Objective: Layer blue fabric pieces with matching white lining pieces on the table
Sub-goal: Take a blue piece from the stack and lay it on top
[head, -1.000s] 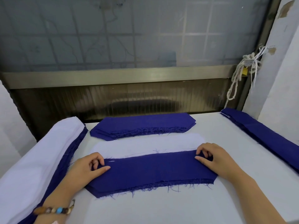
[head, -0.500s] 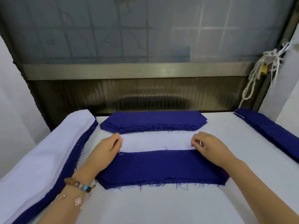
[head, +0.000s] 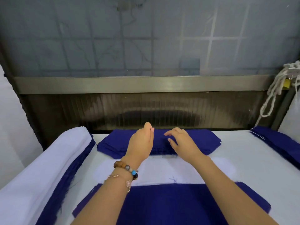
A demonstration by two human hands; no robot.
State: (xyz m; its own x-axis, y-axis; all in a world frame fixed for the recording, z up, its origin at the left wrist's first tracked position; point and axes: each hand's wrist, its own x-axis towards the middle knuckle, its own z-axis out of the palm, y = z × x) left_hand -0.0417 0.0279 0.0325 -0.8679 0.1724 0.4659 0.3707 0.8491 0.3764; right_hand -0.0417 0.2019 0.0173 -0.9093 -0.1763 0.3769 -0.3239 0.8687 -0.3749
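Blue fabric pieces (head: 204, 140) lie in a neat stack at the centre of the frame, at the far side of the table (head: 253, 161). Both hands are over that stack, so the step in hand looks like taking the top piece. To do it well, I judge, the fingertips should peel only the uppermost layer from the frayed near edge, since cut cloth clings and two pieces could lift as one. A pinch towards each end would keep the strip flat and stop it folding on the way. It then wants laying on the white lining piece (head: 162, 169), which lies across the middle of the frame just below the stack, with slanted ends and long edges matched. A further blue piece (head: 175, 205) lies over or against the lining's near edge at the bottom of the frame. The left hand (head: 141, 142), with a beaded bracelet (head: 128, 168) at the wrist, is turned thumb-up with its fingers loosely bent, holding nothing. The right hand (head: 183, 143) is palm-down, fingers spread and relaxed, also empty. The hands are near each other but apart; whether either touches the cloth I cannot tell. A white-over-blue pile (head: 40, 168) fills the lower left, and another blue stack (head: 276, 143) runs along the right edge.
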